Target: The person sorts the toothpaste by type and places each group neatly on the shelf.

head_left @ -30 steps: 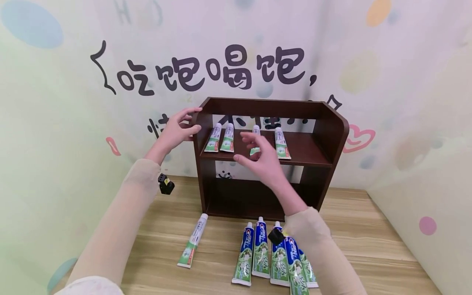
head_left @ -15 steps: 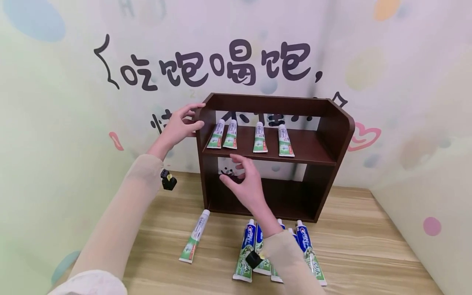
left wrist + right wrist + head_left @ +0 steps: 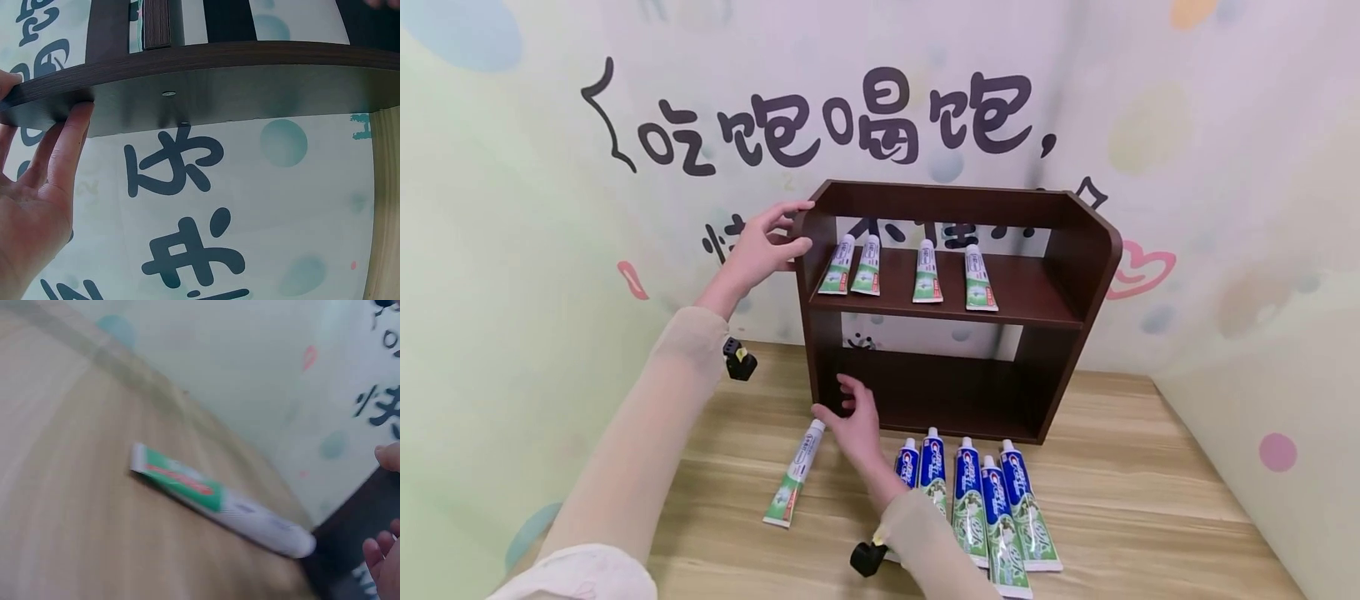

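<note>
My left hand (image 3: 758,252) holds the upper left side panel of a dark brown wooden shelf (image 3: 925,317); in the left wrist view, fingers (image 3: 67,147) press the panel's outer face. Just right of a white-and-green toothpaste tube (image 3: 795,475) lying on the table, my right hand (image 3: 856,425) hovers with parted thumb and fingers, holding nothing. Its thumb tip appears close to the tube's white cap; whether they touch cannot be told. The right wrist view shows the tube (image 3: 212,499) blurred, apart from the fingers (image 3: 375,553).
Several matching small tubes (image 3: 927,272) lie on the upper shelf board, caps toward the back. Several blue-and-green Crest toothpaste tubes (image 3: 970,504) lie on the wooden table (image 3: 1142,492) before the shelf, one partly behind the right forearm. Printed walls (image 3: 1247,275) enclose the table.
My right hand has moved down and left from in front of the upper board to the lone tube's cap. The left hand stays at the panel. The view has shifted slightly.
</note>
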`<state>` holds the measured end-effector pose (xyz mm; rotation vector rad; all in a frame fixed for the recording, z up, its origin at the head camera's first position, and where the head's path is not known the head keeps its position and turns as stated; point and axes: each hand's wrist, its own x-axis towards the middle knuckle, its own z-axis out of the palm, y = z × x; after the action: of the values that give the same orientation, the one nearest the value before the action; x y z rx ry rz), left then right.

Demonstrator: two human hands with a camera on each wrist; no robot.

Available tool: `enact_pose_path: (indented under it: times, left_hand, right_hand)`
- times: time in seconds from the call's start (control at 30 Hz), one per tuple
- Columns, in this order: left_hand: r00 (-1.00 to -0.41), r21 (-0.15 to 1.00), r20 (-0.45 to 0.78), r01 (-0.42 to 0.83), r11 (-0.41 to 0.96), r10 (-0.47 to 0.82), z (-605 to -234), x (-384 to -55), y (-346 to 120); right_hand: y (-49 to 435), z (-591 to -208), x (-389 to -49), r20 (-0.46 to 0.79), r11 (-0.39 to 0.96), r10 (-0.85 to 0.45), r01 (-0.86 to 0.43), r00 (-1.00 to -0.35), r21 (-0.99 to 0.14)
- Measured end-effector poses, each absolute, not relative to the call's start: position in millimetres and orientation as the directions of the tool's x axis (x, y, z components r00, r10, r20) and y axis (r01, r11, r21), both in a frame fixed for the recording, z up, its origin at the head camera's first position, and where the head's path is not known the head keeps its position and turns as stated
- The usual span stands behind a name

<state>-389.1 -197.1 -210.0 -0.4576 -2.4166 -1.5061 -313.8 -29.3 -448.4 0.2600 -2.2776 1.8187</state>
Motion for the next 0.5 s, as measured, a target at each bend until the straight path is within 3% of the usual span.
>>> enact_pose_path:
  times: [0.2, 0.5]
  left_hand:
    - [-0.918, 0.816, 0.376, 0.392, 0.425, 0.123, -209, -388, -197]
    - [-0.92, 0.819, 0.373, 0.389, 0.423, 0.123, -209, -388, -196]
  right_hand:
    - [-46, -471, -309, 0.18, 0.295, 0.003, -0.171, -0.984, -0.94]
    - [-49, -487, -303, 0.136, 0.413, -0.074, -0.154, -0.988, -0.897]
